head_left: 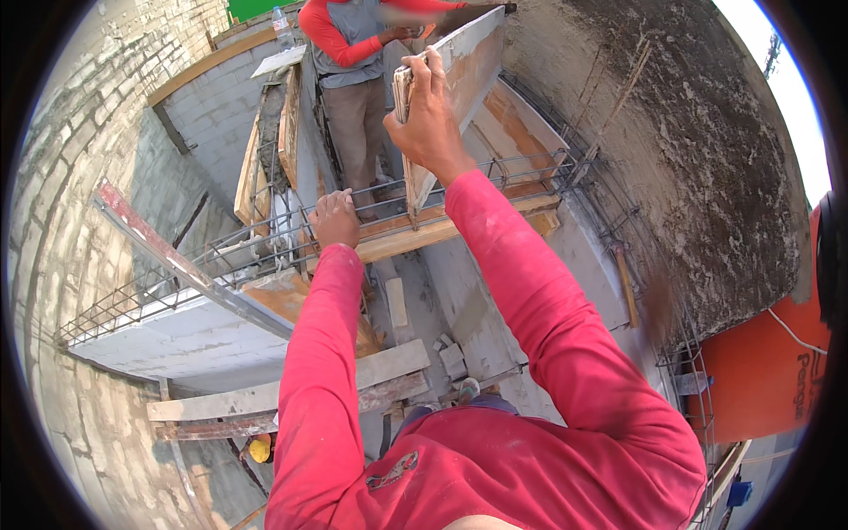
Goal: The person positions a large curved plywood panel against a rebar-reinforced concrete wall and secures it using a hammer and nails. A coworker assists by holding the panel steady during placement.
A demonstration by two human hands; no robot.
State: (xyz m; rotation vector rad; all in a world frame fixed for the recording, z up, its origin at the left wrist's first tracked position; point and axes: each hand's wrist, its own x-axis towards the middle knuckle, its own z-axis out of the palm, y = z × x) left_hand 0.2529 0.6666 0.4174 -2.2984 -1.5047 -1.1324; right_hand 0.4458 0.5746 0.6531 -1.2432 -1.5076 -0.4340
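Observation:
My right hand [427, 115] is raised, its fingers wrapped over the near edge of a pale plywood panel [477, 62] that stands tilted on edge. The panel's lower end reaches down by the steel bars of a long rebar cage [389, 188]. Lower and to the left, my left hand [335, 219] has its fingers curled over the cage's bars. A timber beam [415, 240] runs just under the cage, near that hand. Beyond the panel stands a co-worker in a grey shirt with red sleeves [346, 44], a hand close to the panel's far side.
A block wall [194, 322] carries the cage on the left, with a long bar [177, 256] leaning across it. A hammer [626, 287] hangs at right, before a rough plastered wall [707, 159] and an orange tank [751, 380]. Planks [291, 397] cross below; a yellow helmet [260, 450] shows underneath.

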